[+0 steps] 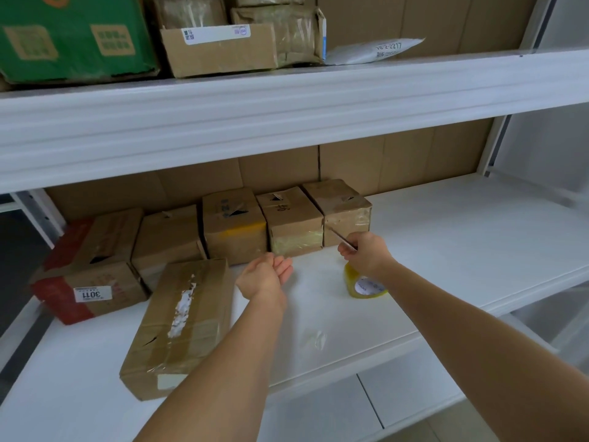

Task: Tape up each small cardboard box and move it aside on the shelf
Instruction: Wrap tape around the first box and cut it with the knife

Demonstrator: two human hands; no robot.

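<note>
The right hand (365,253) covers most of the thin blade-like tool (341,238) it pinches, so its handle stays unseen, and the wrist hides part of the tape roll (363,287) behind it. The left forearm crosses the near corner of the long taped box (181,323). The green carton (70,36) on the upper shelf runs off the top edge, its print too blurred to read
</note>
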